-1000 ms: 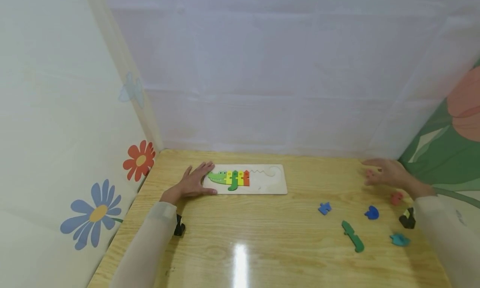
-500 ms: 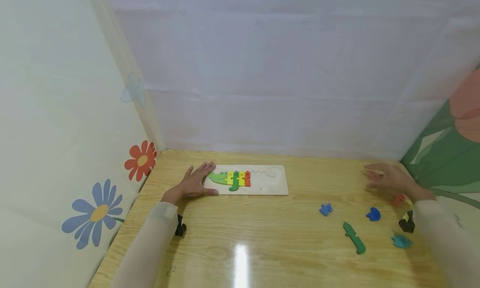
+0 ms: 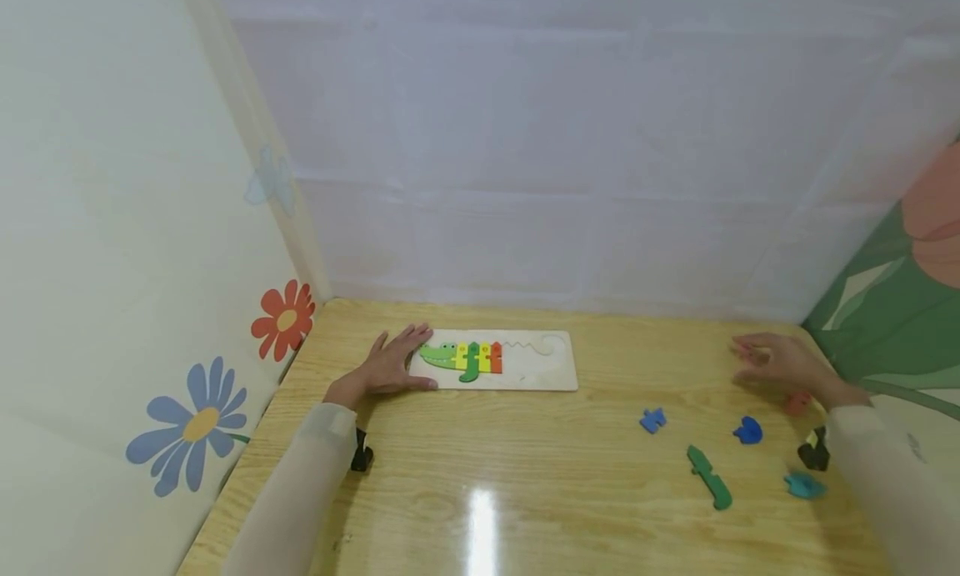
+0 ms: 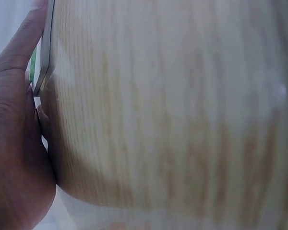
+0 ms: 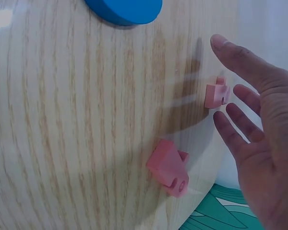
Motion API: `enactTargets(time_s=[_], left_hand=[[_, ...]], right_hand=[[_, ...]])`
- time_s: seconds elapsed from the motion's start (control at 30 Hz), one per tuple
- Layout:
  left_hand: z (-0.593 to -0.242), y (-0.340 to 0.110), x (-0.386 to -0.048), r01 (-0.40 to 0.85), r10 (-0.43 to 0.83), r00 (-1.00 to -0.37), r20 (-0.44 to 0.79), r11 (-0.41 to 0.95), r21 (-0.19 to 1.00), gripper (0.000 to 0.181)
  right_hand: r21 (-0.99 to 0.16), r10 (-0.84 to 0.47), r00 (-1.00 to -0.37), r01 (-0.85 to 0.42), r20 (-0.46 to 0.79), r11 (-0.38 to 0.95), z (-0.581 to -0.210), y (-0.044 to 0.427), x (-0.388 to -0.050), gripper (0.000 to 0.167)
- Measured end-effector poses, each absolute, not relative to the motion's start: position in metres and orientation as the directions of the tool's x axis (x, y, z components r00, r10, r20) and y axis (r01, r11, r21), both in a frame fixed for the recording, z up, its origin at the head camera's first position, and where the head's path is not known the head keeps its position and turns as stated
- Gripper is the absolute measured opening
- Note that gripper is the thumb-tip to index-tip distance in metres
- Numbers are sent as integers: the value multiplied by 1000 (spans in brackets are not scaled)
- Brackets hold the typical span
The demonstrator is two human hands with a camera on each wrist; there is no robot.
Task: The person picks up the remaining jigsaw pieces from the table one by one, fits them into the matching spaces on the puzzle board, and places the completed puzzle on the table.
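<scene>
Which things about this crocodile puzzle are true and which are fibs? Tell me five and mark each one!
1. The left grip touches the board. True.
2. The crocodile head is purple. False: the head is green.
3. The long green piece lies on the table. True.
4. The crocodile's tail end is filled in. False: only an outline shows there.
5. The right grip rests on the board. False: the right grip is away from it, near two pinkish-red pieces.

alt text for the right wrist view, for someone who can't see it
A right hand, thumb and fingers apart, is close to a small pink puzzle piece on a wood-grain tabletop. A second pink piece lies lower in the view, and part of a blue piece shows at the top edge.
</scene>
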State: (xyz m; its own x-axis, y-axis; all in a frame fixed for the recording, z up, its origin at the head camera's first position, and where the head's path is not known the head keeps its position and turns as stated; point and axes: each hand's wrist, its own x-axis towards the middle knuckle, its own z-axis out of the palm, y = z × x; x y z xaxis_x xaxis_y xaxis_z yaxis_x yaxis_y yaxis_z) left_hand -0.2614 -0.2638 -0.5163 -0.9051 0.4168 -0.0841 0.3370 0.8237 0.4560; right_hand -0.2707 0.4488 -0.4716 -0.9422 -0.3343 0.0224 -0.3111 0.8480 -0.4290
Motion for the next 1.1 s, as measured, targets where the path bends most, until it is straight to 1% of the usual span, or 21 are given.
enactTargets(time_s=[0.17, 0.57, 0.67, 0.87, 0.93, 1.1], left_hand=[[-515, -263, -261, 337, 418, -905, -79, 820, 463, 110], [-518, -264, -262, 350, 421, -904, -72, 826, 443, 109], [-517, -264, -262, 351, 423, -903, -72, 825, 444, 108], [-517, -264, -262, 353, 425, -903, -67, 821, 448, 109], [-517, -264, -261, 351, 424, -903, -69, 820, 452, 109], [-516, -263, -261, 351, 423, -903, -67, 820, 452, 110]], right_hand=[[-450, -322, -947, -288, 1, 845, -471, 448, -269, 75], [-437, -317, -948, -290, 12, 852, -475, 438, -272, 78], [-437, -335, -941, -317, 37, 842, -476, 435, -273, 76], [-397, -387, -914, -403, 122, 825, -482, 433, -277, 70], [-383, -398, -908, -416, 131, 825, -482, 431, -278, 68], [-401, -401, -909, -412, 116, 818, -482, 427, -278, 65]])
